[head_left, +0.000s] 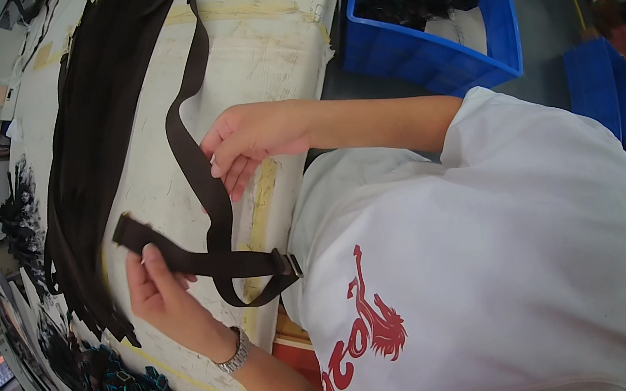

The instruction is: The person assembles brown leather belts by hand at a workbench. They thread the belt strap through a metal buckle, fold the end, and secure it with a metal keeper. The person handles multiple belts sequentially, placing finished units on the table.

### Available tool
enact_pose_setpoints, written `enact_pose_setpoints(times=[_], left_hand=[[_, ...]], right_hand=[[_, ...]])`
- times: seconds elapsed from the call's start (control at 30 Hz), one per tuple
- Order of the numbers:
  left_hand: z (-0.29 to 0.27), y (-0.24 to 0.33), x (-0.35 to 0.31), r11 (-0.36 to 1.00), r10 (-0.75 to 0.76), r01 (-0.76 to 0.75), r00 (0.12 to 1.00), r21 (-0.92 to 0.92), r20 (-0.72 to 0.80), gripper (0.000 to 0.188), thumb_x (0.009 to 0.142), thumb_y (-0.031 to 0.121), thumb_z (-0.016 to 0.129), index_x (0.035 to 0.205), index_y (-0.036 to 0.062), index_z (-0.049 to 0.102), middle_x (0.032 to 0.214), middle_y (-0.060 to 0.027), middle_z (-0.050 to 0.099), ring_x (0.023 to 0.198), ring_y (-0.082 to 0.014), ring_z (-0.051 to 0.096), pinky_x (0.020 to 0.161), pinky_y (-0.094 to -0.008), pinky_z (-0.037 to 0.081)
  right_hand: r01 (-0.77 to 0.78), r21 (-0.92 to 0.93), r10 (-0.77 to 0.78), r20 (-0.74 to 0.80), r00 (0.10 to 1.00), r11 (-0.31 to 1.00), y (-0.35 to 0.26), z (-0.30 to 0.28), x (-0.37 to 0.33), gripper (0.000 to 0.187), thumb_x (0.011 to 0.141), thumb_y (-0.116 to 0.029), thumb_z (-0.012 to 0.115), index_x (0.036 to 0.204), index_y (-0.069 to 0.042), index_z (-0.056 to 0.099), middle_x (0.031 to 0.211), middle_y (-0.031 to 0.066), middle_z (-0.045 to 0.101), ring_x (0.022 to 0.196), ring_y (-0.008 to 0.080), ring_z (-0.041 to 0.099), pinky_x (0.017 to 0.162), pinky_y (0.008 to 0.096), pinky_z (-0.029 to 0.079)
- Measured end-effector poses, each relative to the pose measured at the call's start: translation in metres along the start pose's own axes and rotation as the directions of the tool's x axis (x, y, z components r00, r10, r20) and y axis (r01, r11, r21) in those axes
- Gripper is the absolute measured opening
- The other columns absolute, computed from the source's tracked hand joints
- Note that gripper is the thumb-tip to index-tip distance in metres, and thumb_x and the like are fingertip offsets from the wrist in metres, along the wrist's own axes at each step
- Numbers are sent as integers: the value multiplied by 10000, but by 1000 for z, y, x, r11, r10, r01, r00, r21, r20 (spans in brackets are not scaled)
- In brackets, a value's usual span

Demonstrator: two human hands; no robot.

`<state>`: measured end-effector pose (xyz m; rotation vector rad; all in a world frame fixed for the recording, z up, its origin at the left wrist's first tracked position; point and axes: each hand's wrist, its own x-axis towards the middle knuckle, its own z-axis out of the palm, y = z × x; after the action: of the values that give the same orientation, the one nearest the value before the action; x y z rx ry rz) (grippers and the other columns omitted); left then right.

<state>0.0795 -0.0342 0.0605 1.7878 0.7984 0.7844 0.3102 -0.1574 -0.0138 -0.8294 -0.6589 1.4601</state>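
A long dark webbing strap [188, 125] runs along the near side of the white table and loops back by my shirt. My left hand [167, 296], with a metal watch on the wrist, pinches the strap between thumb and fingers close to one end. That end carries a small metal fitting [120, 229]. Farther up the strap, my right hand [249, 144] has its thumb and fingers closed on the edge. A metal slide buckle [289, 264] sits at the fold, close to my shirt. The strap's far end lies on the table.
A thick bundle of dark straps [89, 134] lies along the white table [255, 55]. Heaped at the lower left are straps with teal-edged buckles [138, 390]. A blue crate [423, 59] full of dark parts stands beyond the table edge, with another blue bin [600, 90] behind me.
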Motion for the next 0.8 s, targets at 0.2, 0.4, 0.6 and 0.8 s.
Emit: enact_pose_setpoints(times=[0.2, 0.4, 0.6, 0.8], left_hand=[[-173, -23, 15, 847, -40, -318, 761, -426, -647, 231, 1047, 135, 682, 1049, -95, 672, 790, -83, 665, 649, -133, 529, 618, -250, 458], [-304, -97, -46, 881, -111, -387, 387, -271, -915, 271, 1012, 120, 721, 1021, -140, 646, 785, -109, 601, 711, -216, 589, 769, -327, 601], [-278, -110, -116, 967, -82, -209, 275, -143, -958, 246, 1031, 164, 704, 961, -65, 645, 802, -78, 624, 696, -162, 594, 706, -311, 605], [-301, -125, -164, 991, -46, -114, 211, -72, -976, 203, 1047, 136, 669, 954, -43, 640, 808, -65, 630, 711, -159, 611, 723, -320, 635]], right_hand=[[332, -9, -320, -291, 901, 943, -49, -27, -3, 270, 1033, -87, 535, 1237, 37, 663, 1268, 215, 735, 1103, 245, 751, 1025, 346, 582], [551, -14, -505, -418, 755, 835, -73, -47, -7, 316, 1053, -98, 526, 1311, 71, 595, 1350, 255, 684, 1205, 277, 716, 1091, 386, 559], [424, -561, -610, -193, 768, 711, -42, -42, 17, 253, 1027, -119, 601, 1243, 6, 648, 1318, 163, 726, 1159, 226, 726, 996, 373, 572], [335, -941, -342, 300, 890, 45, -25, -39, 48, 428, 980, -350, 732, 1290, -60, 680, 1338, 153, 683, 1299, 337, 594, 1103, 435, 462]])
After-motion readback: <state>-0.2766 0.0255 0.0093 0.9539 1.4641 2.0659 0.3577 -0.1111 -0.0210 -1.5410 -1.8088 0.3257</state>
